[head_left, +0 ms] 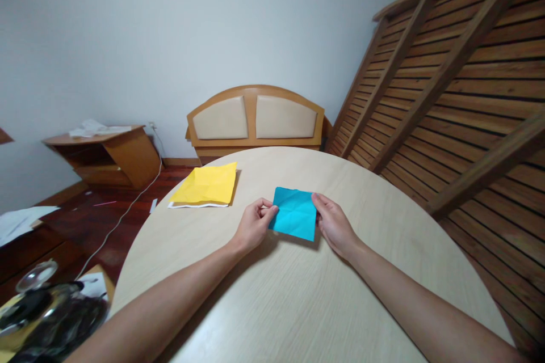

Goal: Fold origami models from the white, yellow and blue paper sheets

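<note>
A blue square of paper [293, 214], marked with crossing creases, is held a little above the round table [272, 306]. My left hand [255, 221] pinches its left edge between thumb and fingers. On the opposite side, my right hand [334, 221] grips the right edge, thumb on top; most of its fingers are hidden behind the paper. Farther back to the left lies a creased yellow sheet of paper [206, 184], with a white sheet [200, 205] showing beneath its front edge.
A wooden headboard [251, 119] stands behind the table. Wooden slatted panels [426, 96] lean along the right. To the left are a low wooden cabinet [106, 156], a white cable [123, 215] on the floor, and a dark plastic bag [63, 323] near the table's edge.
</note>
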A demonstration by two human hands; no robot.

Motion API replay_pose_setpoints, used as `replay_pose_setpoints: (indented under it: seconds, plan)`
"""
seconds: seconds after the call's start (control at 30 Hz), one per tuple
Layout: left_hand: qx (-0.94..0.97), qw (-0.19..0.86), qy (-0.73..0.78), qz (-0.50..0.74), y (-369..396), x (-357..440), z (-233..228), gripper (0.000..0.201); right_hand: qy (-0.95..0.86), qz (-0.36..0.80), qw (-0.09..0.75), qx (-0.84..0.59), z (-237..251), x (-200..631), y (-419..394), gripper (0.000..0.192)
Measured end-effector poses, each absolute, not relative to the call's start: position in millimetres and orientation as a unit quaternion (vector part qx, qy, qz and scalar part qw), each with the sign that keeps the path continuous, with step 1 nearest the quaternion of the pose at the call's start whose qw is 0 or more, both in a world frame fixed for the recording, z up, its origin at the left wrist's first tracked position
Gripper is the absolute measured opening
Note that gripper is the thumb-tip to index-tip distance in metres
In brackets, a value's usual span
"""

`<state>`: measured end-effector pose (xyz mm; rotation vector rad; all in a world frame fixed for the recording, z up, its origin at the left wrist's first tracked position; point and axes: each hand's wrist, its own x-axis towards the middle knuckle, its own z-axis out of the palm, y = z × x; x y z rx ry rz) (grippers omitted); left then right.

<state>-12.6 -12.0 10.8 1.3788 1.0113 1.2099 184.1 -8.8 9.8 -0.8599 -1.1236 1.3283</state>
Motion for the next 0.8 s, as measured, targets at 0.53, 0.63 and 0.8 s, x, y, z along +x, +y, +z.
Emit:
replay_pose_setpoints:
  seconds: [0.53,0.63,0.8]
  plan:
    - [0.618,0.53,0.38,0.439,-17.0,-7.0,0.8,0.045,-0.516,0.308,0.641,-0.477,7.6,187.4,-4.8,0.05]
    - [0.618,0.529,0.384,0.437,-18.6,-6.2,2.4,0.043,-0.562,0.246,0.623,-0.486,11.8,188.3,-4.8,0.048]
    - [0.618,0.527,0.388,0.436,-21.1,-4.5,3.6,0.04,-0.59,0.211,0.597,-0.501,13.1,192.5,-0.3,0.048]
